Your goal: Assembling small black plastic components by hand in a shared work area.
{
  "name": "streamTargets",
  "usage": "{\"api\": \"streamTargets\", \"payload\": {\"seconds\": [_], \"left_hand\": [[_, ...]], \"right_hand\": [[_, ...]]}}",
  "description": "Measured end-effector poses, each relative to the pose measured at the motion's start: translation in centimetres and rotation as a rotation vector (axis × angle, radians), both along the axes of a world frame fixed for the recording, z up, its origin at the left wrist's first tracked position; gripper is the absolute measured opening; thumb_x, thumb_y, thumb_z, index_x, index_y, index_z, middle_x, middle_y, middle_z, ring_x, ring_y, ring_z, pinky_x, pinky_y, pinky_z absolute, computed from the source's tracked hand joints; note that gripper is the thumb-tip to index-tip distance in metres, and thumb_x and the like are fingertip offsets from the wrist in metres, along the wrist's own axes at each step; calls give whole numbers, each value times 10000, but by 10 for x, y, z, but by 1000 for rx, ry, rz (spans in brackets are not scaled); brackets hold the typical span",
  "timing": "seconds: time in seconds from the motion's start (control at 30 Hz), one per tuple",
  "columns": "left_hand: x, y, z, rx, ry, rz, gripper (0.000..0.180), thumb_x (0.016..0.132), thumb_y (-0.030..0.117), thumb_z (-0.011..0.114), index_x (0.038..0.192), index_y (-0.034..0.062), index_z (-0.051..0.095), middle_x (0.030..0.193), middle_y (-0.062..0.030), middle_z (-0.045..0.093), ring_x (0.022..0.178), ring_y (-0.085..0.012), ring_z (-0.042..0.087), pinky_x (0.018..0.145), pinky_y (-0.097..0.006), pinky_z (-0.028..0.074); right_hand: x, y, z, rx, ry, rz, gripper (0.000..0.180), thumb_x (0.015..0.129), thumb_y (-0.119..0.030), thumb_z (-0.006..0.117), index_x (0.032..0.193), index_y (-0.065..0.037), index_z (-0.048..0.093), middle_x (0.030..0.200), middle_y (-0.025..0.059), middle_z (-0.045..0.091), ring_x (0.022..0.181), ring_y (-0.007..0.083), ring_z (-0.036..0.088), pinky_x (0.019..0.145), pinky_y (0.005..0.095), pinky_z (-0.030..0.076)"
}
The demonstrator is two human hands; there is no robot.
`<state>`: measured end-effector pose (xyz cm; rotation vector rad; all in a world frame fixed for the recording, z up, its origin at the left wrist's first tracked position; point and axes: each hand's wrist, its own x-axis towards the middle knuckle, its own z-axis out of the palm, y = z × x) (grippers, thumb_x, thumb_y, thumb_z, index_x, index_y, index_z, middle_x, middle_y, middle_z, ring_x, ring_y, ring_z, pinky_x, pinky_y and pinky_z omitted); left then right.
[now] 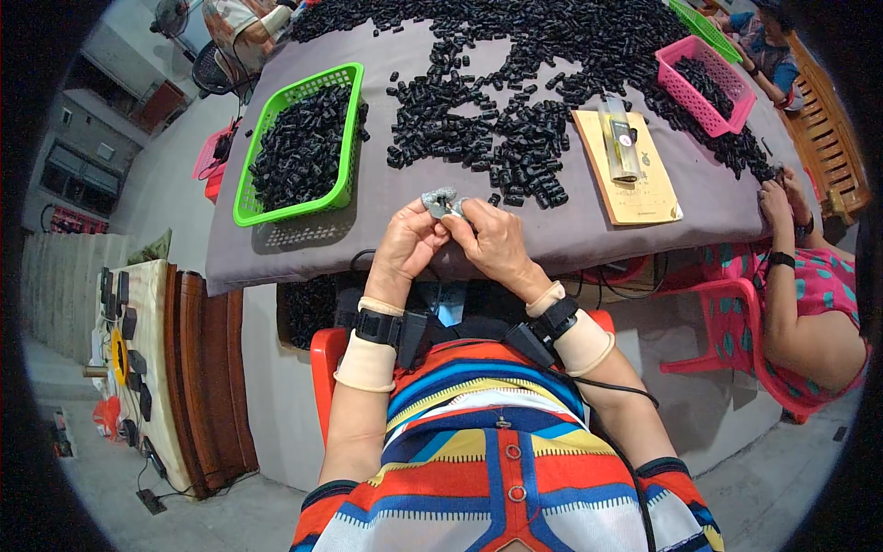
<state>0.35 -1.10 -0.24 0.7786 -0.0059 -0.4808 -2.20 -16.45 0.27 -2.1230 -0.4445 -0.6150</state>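
Hands together at table edge [386, 262], left hand [409, 244] and right hand [497, 241] pinching small grey part [440, 201], green basket [345, 138] just left.

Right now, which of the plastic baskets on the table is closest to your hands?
The green basket at the person's left, heaped with small black parts. The pink basket sits farther off at the right, and another green one lies beyond it.

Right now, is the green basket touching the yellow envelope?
Apart. The head view shows the green basket at the table's left and the yellow envelope far right, with black parts and grey cloth between.
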Motion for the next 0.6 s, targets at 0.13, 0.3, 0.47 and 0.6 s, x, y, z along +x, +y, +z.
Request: {"api": "streamTargets", "payload": {"seconds": [0.13,0.3,0.47,0.6], "left_hand": [[1,0,-1,3,14,0,188,840,4,511,1018,-14,568,873,-70,600,665,-100,538,588,-218,465],[2,2,-5,-1,-11,-23,184,845,-4,494,1016,-11,563,887,-72,602,665,-99,539,586,-215,463],[1,-1,-2,0,21,2,181,844,-8,492,1009,-6,564,893,-73,604,661,-100,541,583,-212,465],[2,1,-5,-6,15,-6,182,847,-7,487,1013,-8,562,893,-75,605,660,-101,542,581,-213,466]], "right_hand": [[-1,1,1,-18,14,-16,229,824,-271,589,732,-70,528,672,101,555,561,316,566,457,398,424],[-1,3,1,-12,7,-48,234,822,-275,591,730,-69,528,668,100,554,554,311,564,455,394,423],[-1,-2,2,-2,-1,11,237,827,-273,584,726,-67,527,664,103,552,551,312,562,453,393,422],[-1,0,2,-7,2,0,234,828,-267,583,725,-65,526,662,106,550,555,315,562,455,395,423]]}}
